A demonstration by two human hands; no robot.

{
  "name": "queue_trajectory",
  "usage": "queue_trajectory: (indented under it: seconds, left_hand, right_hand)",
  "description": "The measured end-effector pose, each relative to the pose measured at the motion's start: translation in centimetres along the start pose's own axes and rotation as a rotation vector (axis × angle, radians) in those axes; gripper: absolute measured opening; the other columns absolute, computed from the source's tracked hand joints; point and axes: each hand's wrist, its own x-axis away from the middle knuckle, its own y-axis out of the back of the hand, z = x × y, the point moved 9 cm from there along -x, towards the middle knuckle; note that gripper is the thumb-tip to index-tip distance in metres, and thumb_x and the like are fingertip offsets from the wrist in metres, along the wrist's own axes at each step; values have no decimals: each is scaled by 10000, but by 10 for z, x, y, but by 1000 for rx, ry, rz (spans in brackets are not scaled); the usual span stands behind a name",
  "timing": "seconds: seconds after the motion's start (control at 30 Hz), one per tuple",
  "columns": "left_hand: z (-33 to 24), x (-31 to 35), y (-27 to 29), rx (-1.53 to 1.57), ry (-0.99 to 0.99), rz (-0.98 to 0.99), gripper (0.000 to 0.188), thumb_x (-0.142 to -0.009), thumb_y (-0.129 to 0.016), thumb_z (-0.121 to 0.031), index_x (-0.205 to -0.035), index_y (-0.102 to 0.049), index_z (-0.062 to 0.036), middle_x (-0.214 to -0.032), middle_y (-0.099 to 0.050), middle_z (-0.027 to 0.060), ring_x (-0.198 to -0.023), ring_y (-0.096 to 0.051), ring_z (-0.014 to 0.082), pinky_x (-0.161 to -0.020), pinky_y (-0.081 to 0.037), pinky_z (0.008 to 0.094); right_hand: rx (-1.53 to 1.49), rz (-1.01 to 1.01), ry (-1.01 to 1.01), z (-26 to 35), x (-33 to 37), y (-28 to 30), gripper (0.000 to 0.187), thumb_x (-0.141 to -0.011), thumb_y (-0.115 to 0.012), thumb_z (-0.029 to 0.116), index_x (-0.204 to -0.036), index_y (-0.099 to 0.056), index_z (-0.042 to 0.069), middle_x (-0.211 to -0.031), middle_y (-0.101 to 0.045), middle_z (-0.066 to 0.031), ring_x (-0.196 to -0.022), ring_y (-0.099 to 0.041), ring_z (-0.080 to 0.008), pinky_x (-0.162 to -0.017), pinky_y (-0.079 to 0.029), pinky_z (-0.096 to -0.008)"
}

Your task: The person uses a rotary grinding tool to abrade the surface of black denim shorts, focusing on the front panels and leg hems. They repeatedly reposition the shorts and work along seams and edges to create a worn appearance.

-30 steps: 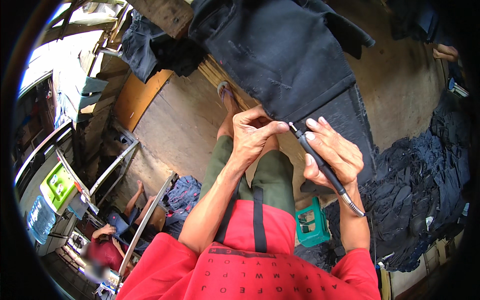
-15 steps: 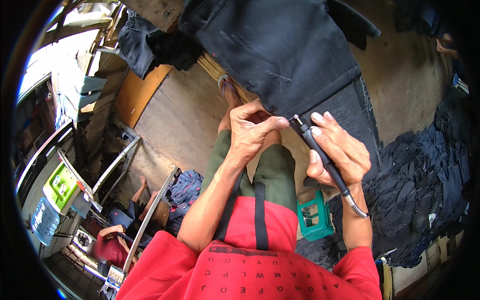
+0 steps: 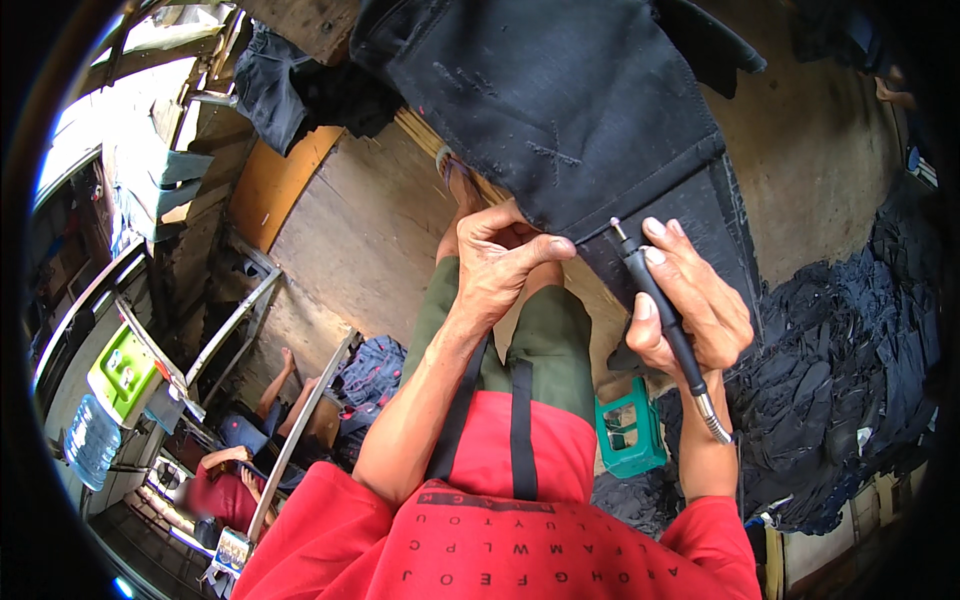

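A black fabric garment piece with stitched seams spreads out before me, draped over a support. My left hand pinches its near edge between thumb and curled fingers; the fingertips are partly hidden behind the cloth. In my right hand is a black rotary tool handpiece, held like a pen. Its small rounded tip points up and left, just over the lower band of the cloth; I cannot tell whether it touches. A metal flexible shaft runs from the handpiece's lower end along my forearm.
A large heap of black cloth pieces lies at the right. Beside my legs stands a green plastic stool. At lower left, beyond a rail, a person in red sits low. A blue water jug is at far left.
My right hand and the rotary tool have shifted slightly right and up, so the tip is farther from my left thumb. My left hand keeps its pinch on the cloth.
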Motion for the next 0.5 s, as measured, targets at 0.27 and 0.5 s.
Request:
queue_trajectory:
  seconds: [0.27, 0.5]
  left_hand:
    - [-1, -1, -3, 35, -8, 20, 289, -848, -875, 107, -1120, -801, 45, -1093, -822, 89, -982, -766, 149, -915, -621, 302]
    - [0, -1, -2, 84, -23, -11, 258, -835, -875, 124, -1057, -777, 37, -1088, -814, 93, -997, -767, 160, -922, -627, 306]
  right_hand:
    - [-30, 27, 26, 5, -1, -3, 279, -823, -715, 25, -1073, -800, -63, -1006, -807, -224, -1057, -821, -389, -1013, -659, -520]
    - [-68, 171, 44, 10, -2, -14, 300, -805, -730, 27, -1084, -809, -52, -1039, -810, -188, -1105, -811, -374, -1037, -651, -515]
